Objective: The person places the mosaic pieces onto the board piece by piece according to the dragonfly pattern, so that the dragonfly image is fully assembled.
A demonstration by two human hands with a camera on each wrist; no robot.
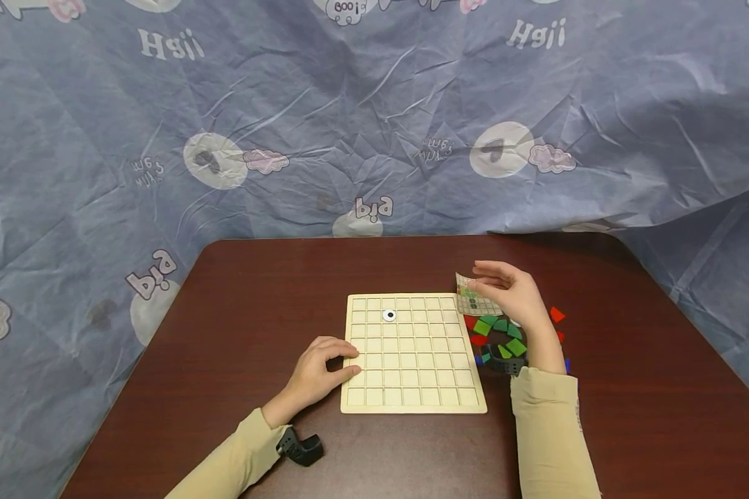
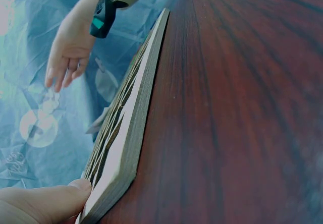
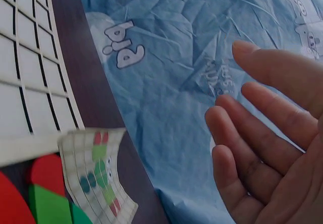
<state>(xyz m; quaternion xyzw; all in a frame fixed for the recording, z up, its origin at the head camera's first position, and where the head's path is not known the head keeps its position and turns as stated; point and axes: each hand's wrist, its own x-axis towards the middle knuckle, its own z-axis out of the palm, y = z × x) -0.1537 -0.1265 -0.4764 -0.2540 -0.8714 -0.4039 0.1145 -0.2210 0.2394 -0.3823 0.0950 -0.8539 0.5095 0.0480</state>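
Note:
A pale wooden grid board [image 1: 412, 360] lies flat on the dark red table, with one round eye piece [image 1: 390, 315] in a cell of its second row. My left hand [image 1: 322, 367] rests at the board's left edge, its thumb [image 2: 60, 199] touching the rim. To the right, my right hand [image 1: 510, 290] hovers above a curled pattern card [image 1: 477, 303] and holds nothing; its fingers [image 3: 237, 138] are loosely bent. The card shows a grid with green and red shapes and overlaps the board's upper right corner in the head view.
Several green, red and blue pieces [image 1: 514, 346] lie right of the board, partly hidden by my right wrist. A single red piece [image 1: 557, 314] is farther right. Behind the wooden table [image 1: 287, 270] hangs a printed blue cloth [image 1: 349, 138]. Each wrist wears a black band [image 1: 299, 447].

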